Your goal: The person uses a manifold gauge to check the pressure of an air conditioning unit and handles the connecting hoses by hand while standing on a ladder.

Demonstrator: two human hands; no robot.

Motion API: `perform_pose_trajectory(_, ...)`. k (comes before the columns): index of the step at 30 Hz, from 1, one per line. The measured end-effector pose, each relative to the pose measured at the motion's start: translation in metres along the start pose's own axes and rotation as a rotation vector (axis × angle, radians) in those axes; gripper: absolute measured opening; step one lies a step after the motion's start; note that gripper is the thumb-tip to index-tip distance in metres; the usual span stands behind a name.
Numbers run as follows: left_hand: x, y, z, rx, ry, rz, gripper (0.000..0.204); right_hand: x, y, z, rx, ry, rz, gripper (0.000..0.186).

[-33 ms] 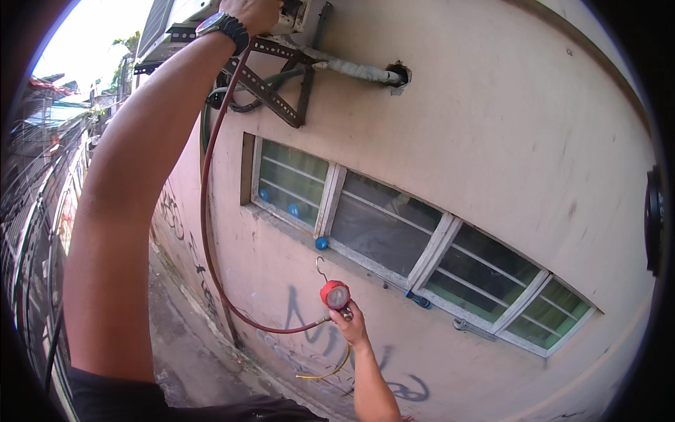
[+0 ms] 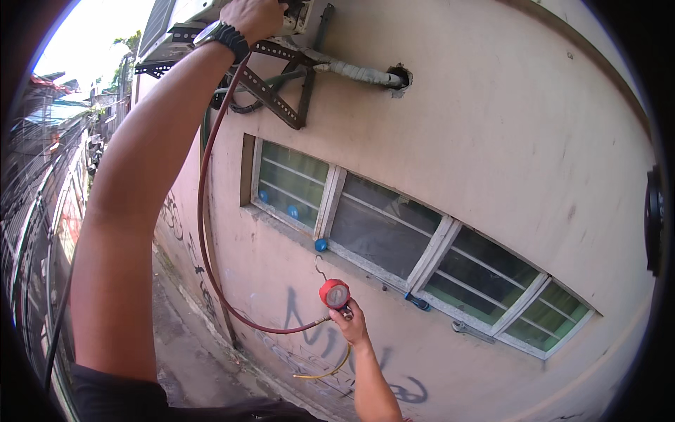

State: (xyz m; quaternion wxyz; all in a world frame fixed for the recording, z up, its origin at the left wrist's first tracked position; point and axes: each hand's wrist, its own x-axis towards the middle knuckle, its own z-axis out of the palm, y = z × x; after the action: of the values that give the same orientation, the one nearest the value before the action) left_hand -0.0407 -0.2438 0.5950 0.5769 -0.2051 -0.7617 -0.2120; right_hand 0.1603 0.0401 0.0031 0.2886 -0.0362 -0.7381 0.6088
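Note:
My left hand (image 2: 254, 20) is raised high at the side of an outdoor air-conditioner unit (image 2: 190, 13). Its fingers are curled at the unit's edge, and what they grip is hidden. A dark red hose (image 2: 204, 190) hangs from beside that wrist and loops down to a pressure gauge (image 2: 335, 294) with a red rim. My right hand (image 2: 351, 325) is closed around the fitting under the gauge. A metal hook (image 2: 319, 266) sticks up from the gauge's top, and a yellow hose (image 2: 330, 375) dangles below my hand.
A rusty perforated bracket (image 2: 278, 102) supports the unit, and a wrapped pipe (image 2: 358, 72) enters the wall. On the window ledge lie a blue cap (image 2: 321, 245), a blue-handled screwdriver (image 2: 417, 301) and an adjustable wrench (image 2: 471, 330). Bundled cables (image 2: 35, 232) run along the left.
My left hand and forearm have shifted slightly right and down at the unit. The gauge and my right hand stay almost in place.

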Motion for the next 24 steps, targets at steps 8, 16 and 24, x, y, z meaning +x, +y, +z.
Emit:
perform_pose_trajectory(8,-0.316,0.061,0.034,-1.162,-0.081,-0.23,0.06,0.078,-0.167,0.0,-0.155,0.108,-0.348,0.051)
perform_pose_trajectory(16,-0.289,0.061,0.053,-1.624,-0.178,-0.706,0.057,0.119,-0.277,0.085,-0.373,-0.229,-0.438,0.088)
perform_pose_trajectory(24,-0.212,-0.021,0.01,-1.119,0.249,-0.308,0.055,0.273,-0.491,0.096,-1.082,0.302,-1.644,0.036)
